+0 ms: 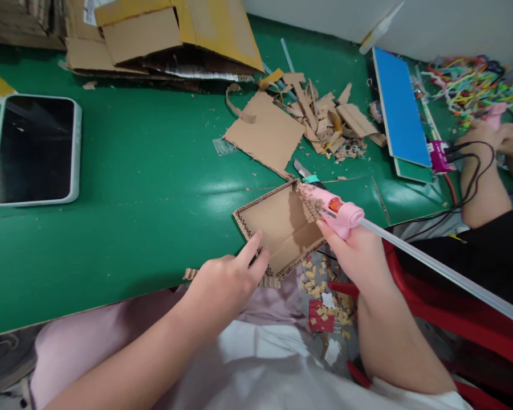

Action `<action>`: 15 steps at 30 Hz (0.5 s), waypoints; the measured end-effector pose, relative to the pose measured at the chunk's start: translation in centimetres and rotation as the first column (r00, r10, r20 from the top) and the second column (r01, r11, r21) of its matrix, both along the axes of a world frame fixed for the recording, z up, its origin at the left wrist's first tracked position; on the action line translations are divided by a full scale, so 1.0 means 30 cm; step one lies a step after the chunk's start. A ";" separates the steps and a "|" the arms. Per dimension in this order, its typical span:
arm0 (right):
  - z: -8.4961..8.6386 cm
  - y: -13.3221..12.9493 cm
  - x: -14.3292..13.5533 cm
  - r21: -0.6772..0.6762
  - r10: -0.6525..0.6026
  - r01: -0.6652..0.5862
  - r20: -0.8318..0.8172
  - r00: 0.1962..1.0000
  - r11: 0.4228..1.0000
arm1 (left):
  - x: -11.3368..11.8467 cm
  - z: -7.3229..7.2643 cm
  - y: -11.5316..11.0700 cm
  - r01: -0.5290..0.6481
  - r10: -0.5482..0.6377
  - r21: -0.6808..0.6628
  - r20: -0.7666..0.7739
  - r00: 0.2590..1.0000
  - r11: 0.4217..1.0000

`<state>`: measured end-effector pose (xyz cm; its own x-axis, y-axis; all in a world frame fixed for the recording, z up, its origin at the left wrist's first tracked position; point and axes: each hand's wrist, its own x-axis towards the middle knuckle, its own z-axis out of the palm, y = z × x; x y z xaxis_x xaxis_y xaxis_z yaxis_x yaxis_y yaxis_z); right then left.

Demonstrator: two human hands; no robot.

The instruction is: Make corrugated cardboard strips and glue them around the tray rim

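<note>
A shallow cardboard tray with low corrugated walls lies at the table's front edge, tilted toward me. My left hand grips its near left wall between the fingers. In my right hand is a pink hot glue gun, its nozzle end at the tray's far right corner. A long clear glue stick sticks out of the gun's back. The gun's trigger is hidden by my fingers. Beyond the tray lies a utility knife, partly behind the gun. A corrugated strip shows beneath my left hand.
On the green table are a flat cardboard piece, cardboard scraps, a phone and folded boxes. A blue board stands at right. Another person's hand holds something pink beside coloured strands.
</note>
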<state>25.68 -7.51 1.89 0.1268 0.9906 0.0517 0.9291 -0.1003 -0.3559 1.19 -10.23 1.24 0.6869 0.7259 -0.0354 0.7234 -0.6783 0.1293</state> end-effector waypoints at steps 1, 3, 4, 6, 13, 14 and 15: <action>0.001 0.000 0.002 0.002 0.010 -0.010 -0.003 1.000 1.000 | 0.000 0.000 0.001 0.001 -0.001 -0.001 0.001 1.000 1.000; 0.002 0.000 0.006 0.002 0.028 -0.028 -0.011 1.000 1.000 | 0.001 -0.001 0.004 0.003 -0.003 -0.001 0.001 1.000 1.000; 0.002 0.000 0.007 -0.001 0.034 -0.034 -0.014 0.999 0.999 | 0.001 -0.001 0.005 0.003 -0.003 -0.001 0.000 1.000 1.000; 0.005 -0.001 0.001 0.000 0.028 -0.028 -0.009 1.000 1.000 | 0.001 -0.001 0.006 0.002 -0.002 -0.003 -0.004 1.000 1.000; 0.033 -0.011 -0.052 -0.031 -0.063 0.061 -0.084 0.994 0.998 | 0.002 -0.002 0.004 0.005 -0.005 -0.018 -0.011 1.000 1.000; 0.037 -0.012 -0.057 -0.034 -0.062 0.059 -0.093 0.994 0.998 | 0.002 -0.002 0.003 0.005 -0.006 -0.015 -0.009 1.000 1.000; 0.040 -0.013 -0.060 -0.035 -0.058 0.055 -0.099 0.993 0.998 | 0.001 -0.002 0.002 0.006 -0.006 -0.012 -0.007 1.000 1.000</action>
